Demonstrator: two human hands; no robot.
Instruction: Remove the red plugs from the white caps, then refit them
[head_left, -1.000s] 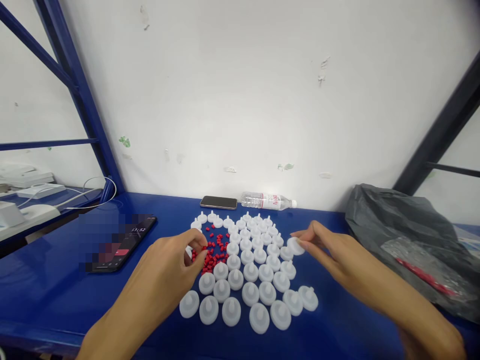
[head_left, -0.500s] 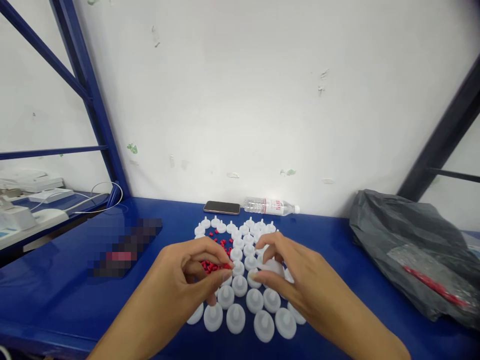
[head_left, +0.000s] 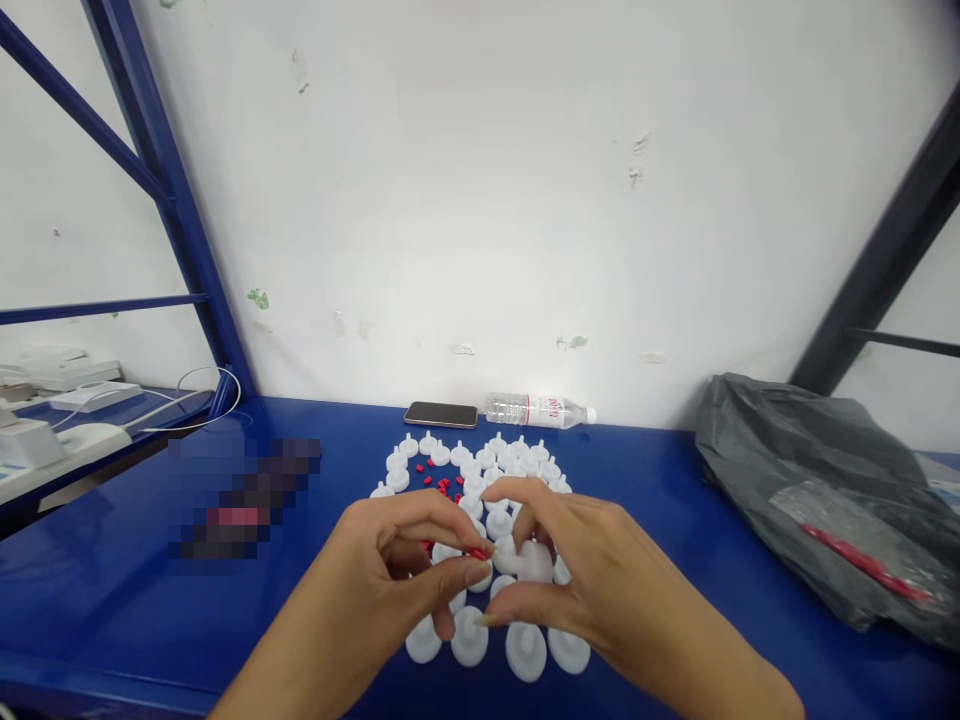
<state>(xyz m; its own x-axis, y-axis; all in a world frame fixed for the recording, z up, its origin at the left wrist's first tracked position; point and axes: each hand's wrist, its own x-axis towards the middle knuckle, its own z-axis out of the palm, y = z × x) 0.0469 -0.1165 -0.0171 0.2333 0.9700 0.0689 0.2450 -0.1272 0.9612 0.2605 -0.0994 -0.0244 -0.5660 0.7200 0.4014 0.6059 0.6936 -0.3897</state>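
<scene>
My left hand [head_left: 412,560] is closed in a pinch, with a small red plastic piece [head_left: 478,553] between thumb and forefinger. Just to its right, my right hand [head_left: 570,555] curls round a white plastic cap with a spout [head_left: 534,562], the spout pointing left at the red piece. A narrow gap seems to part the two pieces. Below and around both hands, several more white spouted caps [head_left: 469,636] stand spout up on the blue table [head_left: 637,500]. Loose red pieces [head_left: 444,484] lie among them, partly hidden by my left hand.
Along the wall lie a phone [head_left: 441,414] and a clear plastic bottle [head_left: 536,410] on its side. A dark plastic bag [head_left: 780,450] with a clear bag of red pieces [head_left: 862,555] is at right. A blurred-out dark object [head_left: 255,500] lies at left.
My left hand has moved right with the red piece, closer to the spout. My right hand has shifted slightly left and down, still around the white cap.
</scene>
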